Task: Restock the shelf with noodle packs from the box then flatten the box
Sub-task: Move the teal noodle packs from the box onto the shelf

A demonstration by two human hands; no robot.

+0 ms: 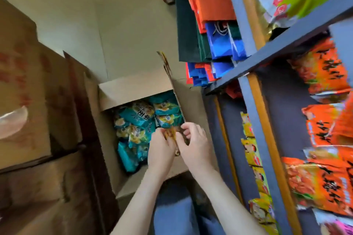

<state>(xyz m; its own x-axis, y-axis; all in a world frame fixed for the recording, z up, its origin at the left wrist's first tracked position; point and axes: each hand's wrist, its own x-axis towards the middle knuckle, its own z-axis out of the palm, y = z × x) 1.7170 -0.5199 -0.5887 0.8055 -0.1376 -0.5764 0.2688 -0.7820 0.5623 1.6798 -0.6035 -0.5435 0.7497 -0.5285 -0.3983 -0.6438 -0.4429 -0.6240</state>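
1. Noodle packs [137, 126] in teal wrappers lie jumbled inside an open cardboard box [107, 139] on the floor, mid-view.
2. On the box's right side a flap [191, 101] stands upright, and a brown tape strip [166, 63] clings along its edge.
3. A left hand [160, 149] and a right hand [194, 141] meet over the box's near right corner. Their fingers are curled, and both pinch the crumpled near end of the tape strip.
4. A blue shelf [267, 47] rises just beside the flap, holding orange packs [324, 74] and yellow packs [250, 150].
5. Stacked brown cartons [24, 101] crowd the box's left side.
6. Beige floor [124, 25] lies open beyond the box's far edge.
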